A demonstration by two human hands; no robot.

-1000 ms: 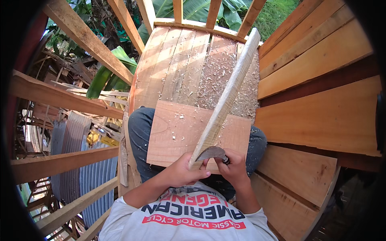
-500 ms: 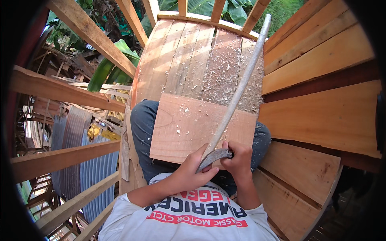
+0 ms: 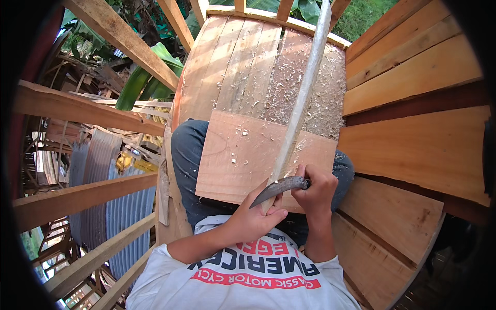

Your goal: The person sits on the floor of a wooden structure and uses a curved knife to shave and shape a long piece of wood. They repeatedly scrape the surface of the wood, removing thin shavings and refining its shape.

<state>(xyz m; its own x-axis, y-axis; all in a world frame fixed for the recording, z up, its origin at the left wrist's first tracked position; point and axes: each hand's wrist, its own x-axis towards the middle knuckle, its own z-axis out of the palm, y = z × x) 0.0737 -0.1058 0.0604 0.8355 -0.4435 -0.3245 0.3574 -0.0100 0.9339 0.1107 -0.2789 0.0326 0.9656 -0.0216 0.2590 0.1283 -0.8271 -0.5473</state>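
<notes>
A long, pale wooden stick (image 3: 298,111) slants from my lap toward the far railing. My left hand (image 3: 257,216) is closed round its near end. My right hand (image 3: 316,190) grips the handle of a curved knife (image 3: 279,189); most of the handle is hidden in the fist. The dark blade lies across the stick just beyond my left fingers, its tip pointing left. Beneath the stick, a flat wooden board (image 3: 243,157) rests across my thighs, with a few pale chips on it.
Wood shavings (image 3: 289,77) litter the plank floor (image 3: 206,67) ahead. Wooden rails (image 3: 82,199) run along the left, with corrugated metal sheets (image 3: 129,227) beyond them. A plank wall (image 3: 413,142) stands close on the right. Green leaves (image 3: 150,85) show past the railing.
The knife and my right hand have shifted right and slightly away from me. The stick's far end has moved left and up in view, and the stick appears turned.
</notes>
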